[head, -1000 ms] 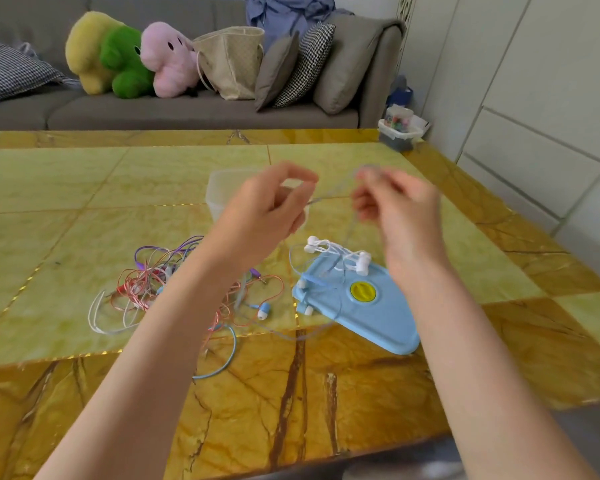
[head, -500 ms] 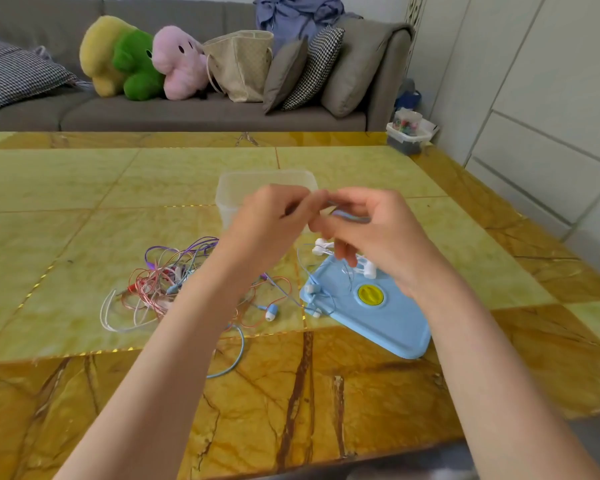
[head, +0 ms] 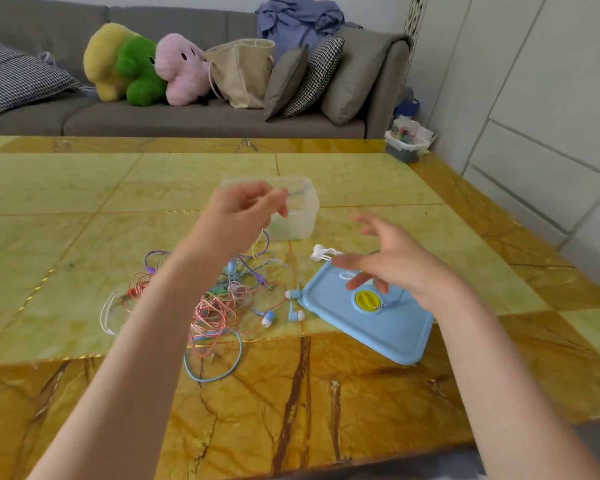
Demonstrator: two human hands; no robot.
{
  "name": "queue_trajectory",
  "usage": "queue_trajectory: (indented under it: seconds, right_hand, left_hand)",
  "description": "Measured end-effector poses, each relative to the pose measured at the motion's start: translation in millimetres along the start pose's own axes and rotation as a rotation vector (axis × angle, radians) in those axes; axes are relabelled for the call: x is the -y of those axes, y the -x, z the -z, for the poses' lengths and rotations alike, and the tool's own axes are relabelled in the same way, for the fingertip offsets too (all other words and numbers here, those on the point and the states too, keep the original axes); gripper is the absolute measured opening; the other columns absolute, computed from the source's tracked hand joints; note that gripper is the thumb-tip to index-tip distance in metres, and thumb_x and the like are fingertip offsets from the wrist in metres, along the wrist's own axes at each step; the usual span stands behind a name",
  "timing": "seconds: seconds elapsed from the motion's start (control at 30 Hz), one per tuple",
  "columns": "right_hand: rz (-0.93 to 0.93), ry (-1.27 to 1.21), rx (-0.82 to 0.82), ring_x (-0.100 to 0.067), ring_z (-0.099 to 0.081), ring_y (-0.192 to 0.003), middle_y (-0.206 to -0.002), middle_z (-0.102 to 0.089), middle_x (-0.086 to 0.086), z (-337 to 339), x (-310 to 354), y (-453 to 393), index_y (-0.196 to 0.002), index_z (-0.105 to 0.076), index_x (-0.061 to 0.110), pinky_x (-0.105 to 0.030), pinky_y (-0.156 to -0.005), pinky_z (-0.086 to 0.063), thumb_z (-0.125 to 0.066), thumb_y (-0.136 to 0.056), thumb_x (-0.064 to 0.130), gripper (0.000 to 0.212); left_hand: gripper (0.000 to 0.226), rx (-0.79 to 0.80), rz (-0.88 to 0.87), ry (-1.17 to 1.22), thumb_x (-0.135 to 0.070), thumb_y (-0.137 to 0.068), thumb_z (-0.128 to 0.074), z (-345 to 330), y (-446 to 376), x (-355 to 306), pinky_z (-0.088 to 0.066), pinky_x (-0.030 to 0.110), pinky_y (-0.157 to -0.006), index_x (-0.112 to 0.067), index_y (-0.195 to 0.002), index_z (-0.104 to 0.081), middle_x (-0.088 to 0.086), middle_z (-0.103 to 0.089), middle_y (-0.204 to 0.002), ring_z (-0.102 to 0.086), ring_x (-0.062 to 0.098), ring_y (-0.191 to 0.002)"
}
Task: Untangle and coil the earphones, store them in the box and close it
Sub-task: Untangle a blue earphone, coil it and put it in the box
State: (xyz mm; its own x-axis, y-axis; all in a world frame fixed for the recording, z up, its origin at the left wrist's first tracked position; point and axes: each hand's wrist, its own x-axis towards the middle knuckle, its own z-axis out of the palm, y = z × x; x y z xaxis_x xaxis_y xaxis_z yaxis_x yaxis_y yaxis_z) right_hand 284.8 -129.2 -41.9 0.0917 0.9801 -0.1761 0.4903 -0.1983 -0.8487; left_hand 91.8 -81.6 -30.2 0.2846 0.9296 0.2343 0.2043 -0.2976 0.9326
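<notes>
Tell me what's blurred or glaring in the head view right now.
Head view: both hands are motion-smeared, the left hand worst, hiding its grip; the clear plastic box behind it looks soft. The glossy yellow marble table shows mild sheen. The sky-blue lid stays sharp.

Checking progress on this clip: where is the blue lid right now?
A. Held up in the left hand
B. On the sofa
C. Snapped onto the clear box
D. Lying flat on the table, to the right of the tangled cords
D: the blue lid lies flat on the table, right of the tangled cords, while the clear box stands uncovered behind it.
</notes>
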Motion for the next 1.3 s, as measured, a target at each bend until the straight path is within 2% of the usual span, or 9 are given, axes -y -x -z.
queue_trajectory:
  seconds: [0.1,0.23,0.33,0.57,0.7,0.8,1.07,1.2,1.3]
  right_hand:
    - [0.16,0.003,0.117,-0.014,-0.067,-0.062,-0.11,-0.052,0.02,-3,11,9,-0.139,-0.036,0.034,-0.02,-0.041,-0.035,-0.075,-0.077,0.015,0.075]
    - [0.317,-0.201,0.026,-0.012,-0.054,-0.043,-0.09,-0.067,-0.001,-7,21,7,-0.102,-0.063,0.018,-0.019,-0.039,-0.038,-0.064,-0.085,0.004,0.022]
    - [0.359,-0.33,-0.255,-0.01,-0.05,-0.039,-0.052,-0.057,0.0,-6,16,0,-0.076,-0.066,0.01,-0.019,-0.038,-0.037,-0.06,-0.087,0.003,0.014]
    - [0.369,-0.464,-0.817,-0.007,-0.044,-0.05,-0.059,-0.054,0.012,20,-2,-13,-0.077,-0.068,0.023,-0.022,-0.05,-0.036,-0.066,-0.083,0.021,0.007]
    - [0.467,-0.17,-0.674,0.001,-0.048,-0.052,-0.05,-0.055,0.023,16,1,-11,-0.071,-0.064,0.032,-0.021,-0.057,-0.038,-0.068,-0.083,0.022,0.016]
    - [0.551,0.031,-0.45,0.001,-0.054,-0.057,-0.059,-0.06,0.019,3,10,-4,-0.079,-0.072,0.018,-0.015,-0.058,-0.043,-0.07,-0.082,0.014,0.005]
    - [0.549,0.308,-0.42,-0.004,-0.054,-0.058,-0.067,-0.062,0.008,0,6,-5,-0.083,-0.072,0.009,-0.014,-0.058,-0.04,-0.067,-0.083,0.009,0.006]
    - [0.353,0.068,-0.612,0.0,-0.048,-0.046,-0.061,-0.059,0.006,28,-10,-11,-0.08,-0.071,0.006,-0.015,-0.05,-0.037,-0.066,-0.083,0.011,0.007]
    - [0.39,-0.099,-0.504,-0.001,-0.046,-0.039,-0.058,-0.062,0.001,22,-4,-8,-0.069,-0.068,0.016,-0.015,-0.042,-0.038,-0.066,-0.084,0.009,0.017]
  left_hand:
    - [0.031,0.095,-0.022,-0.187,-0.024,-0.093,-0.054,-21,0,3,-0.017,0.02,-0.039,-0.02,-0.063,-0.059,-0.01,-0.029,-0.037,-0.019,0.007,-0.039]
    - [0.031,0.137,-0.054,-0.174,-0.023,-0.093,-0.053,-35,-2,1,-0.018,0.017,-0.038,-0.021,-0.063,-0.057,-0.01,-0.03,-0.041,-0.021,0.005,-0.037]
    - [0.03,0.125,0.015,-0.032,-0.022,-0.096,-0.049,-31,-2,1,-0.021,0.015,-0.037,-0.018,-0.067,-0.059,-0.01,-0.031,-0.044,-0.024,0.003,-0.035]
    - [0.043,0.077,0.005,-0.091,-0.026,-0.098,-0.043,-18,-5,13,-0.021,0.018,-0.039,-0.02,-0.057,-0.055,-0.012,-0.033,-0.038,-0.023,0.004,-0.037]
    - [0.026,0.152,0.03,-0.257,-0.033,-0.099,-0.038,-20,-2,16,-0.045,0.027,-0.071,-0.027,-0.097,-0.063,-0.009,-0.063,-0.084,-0.057,0.007,-0.078]
    - [0.04,0.133,-0.092,-0.321,-0.049,-0.094,-0.037,-28,1,8,-0.04,0.03,-0.095,-0.027,-0.122,-0.056,-0.013,-0.058,-0.113,-0.052,0.007,-0.111]
    - [0.022,-0.01,-0.24,-0.491,-0.015,-0.095,-0.051,-25,3,5,-0.031,0.01,-0.044,-0.012,-0.083,-0.069,-0.007,-0.05,-0.049,-0.046,0.001,-0.042]
    - [0.021,-0.153,-0.07,-0.7,-0.017,-0.095,-0.049,-1,0,18,-0.046,0.027,-0.068,-0.017,-0.091,-0.069,-0.005,-0.068,-0.069,-0.05,-0.001,-0.047]
    - [0.028,-0.098,-0.074,-0.837,-0.017,-0.095,-0.049,-4,1,16,-0.037,0.034,-0.098,-0.022,-0.12,-0.06,-0.005,-0.064,-0.115,-0.061,0.018,-0.101]
